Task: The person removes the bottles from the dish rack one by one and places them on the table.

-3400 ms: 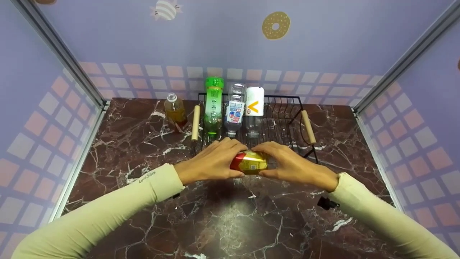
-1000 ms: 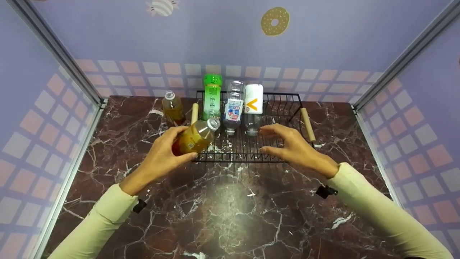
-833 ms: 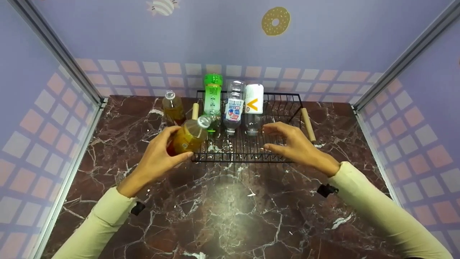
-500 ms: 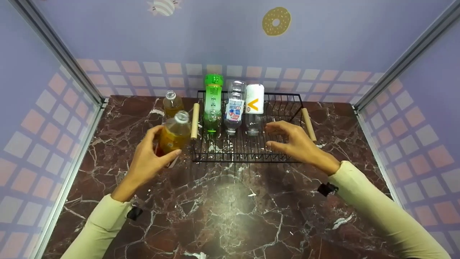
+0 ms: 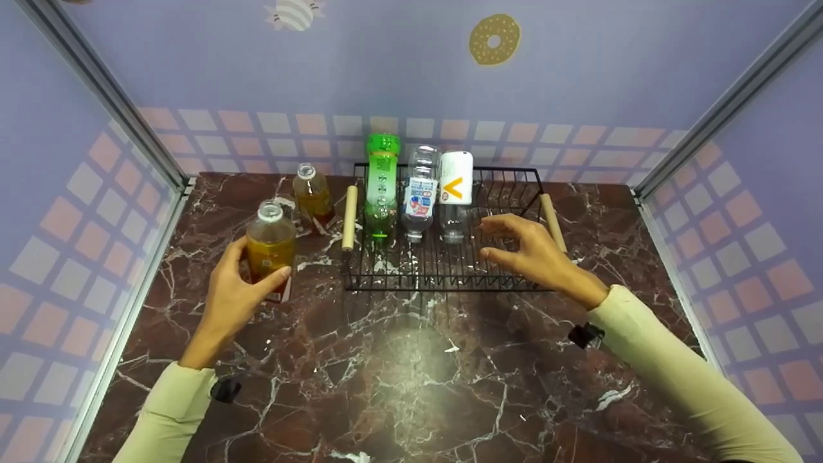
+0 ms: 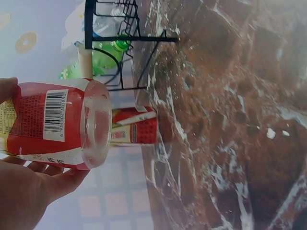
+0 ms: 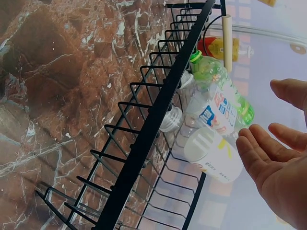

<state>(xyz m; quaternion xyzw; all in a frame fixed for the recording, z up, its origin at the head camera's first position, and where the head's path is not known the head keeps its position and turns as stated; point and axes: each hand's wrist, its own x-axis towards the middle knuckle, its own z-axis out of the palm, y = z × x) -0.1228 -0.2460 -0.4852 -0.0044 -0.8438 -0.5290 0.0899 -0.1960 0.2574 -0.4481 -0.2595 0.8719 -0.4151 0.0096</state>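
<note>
My left hand (image 5: 231, 292) grips a plastic bottle (image 5: 270, 247) with a red and yellow label, thumb on the near side, left of the rack. The left wrist view shows its clear base and barcode, with the base raised off the table. A similar bottle (image 5: 313, 196) stands upright behind it. My right hand (image 5: 533, 251) is held over the right part of the black wire rack (image 5: 443, 281), fingers apart and nothing between them. Inside the rack lean a green bottle (image 5: 382, 186), a clear bottle with a blue and white label (image 5: 420, 199), and a clear bottle with a white label (image 5: 456, 180).
The rack has wooden handles, a left one (image 5: 349, 218) and a right one (image 5: 551, 222). Its wires rise along the front edge. Beneath everything is a dark red marbled table (image 5: 411, 386), enclosed by lilac panels (image 5: 411, 77) at the back and sides.
Both hands held the red and yellow bottle in front of the rack; the right hand let go. The left hand carried it leftward past the handle and turned it upright. The right hand shifted slightly right.
</note>
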